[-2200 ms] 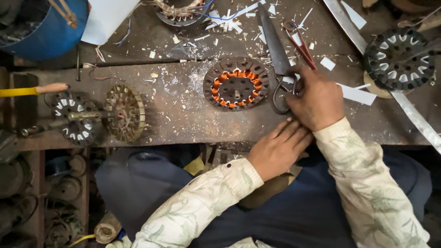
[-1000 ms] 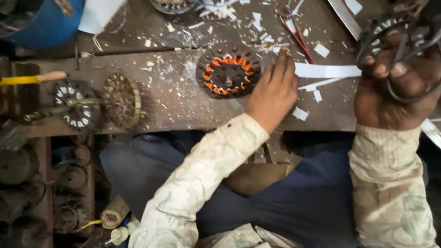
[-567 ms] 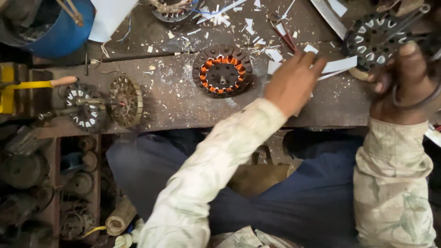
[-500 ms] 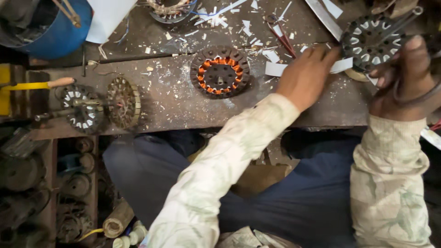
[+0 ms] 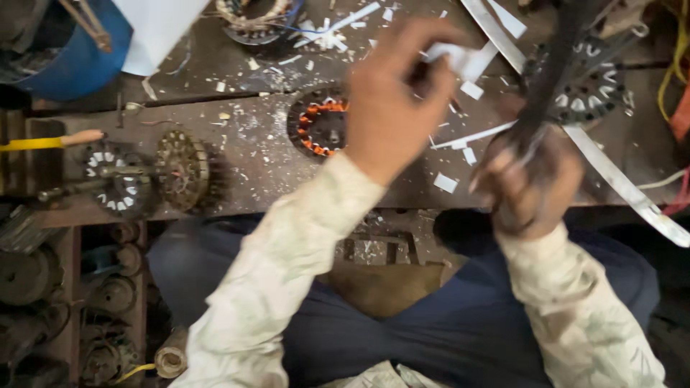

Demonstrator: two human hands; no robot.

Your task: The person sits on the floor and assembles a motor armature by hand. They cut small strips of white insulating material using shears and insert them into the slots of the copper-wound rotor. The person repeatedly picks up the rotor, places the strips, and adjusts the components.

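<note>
My left hand (image 5: 394,97) is raised over the workbench (image 5: 251,154) and pinches a white paper strip (image 5: 451,57) between its fingertips. It hides part of a round motor stator with orange slot liners (image 5: 316,128) on the bench. To the right, my right hand (image 5: 530,179) grips dark scissors (image 5: 559,68) by the handles, with the blades blurred and pointing up. The blades cross in front of a second dark stator (image 5: 600,90). Both hands are blurred by motion.
White paper scraps (image 5: 445,182) litter the bench. A rotor and stator on a shaft (image 5: 144,176) lie at the left, beside a yellow-handled tool (image 5: 50,141). A blue bucket (image 5: 68,57), a white sheet (image 5: 159,29) and a long metal strip (image 5: 622,183) are also there.
My left hand has picked the white strip up off the bench and lifted it. My right hand with the scissors has come down and left, closer to the strip.
</note>
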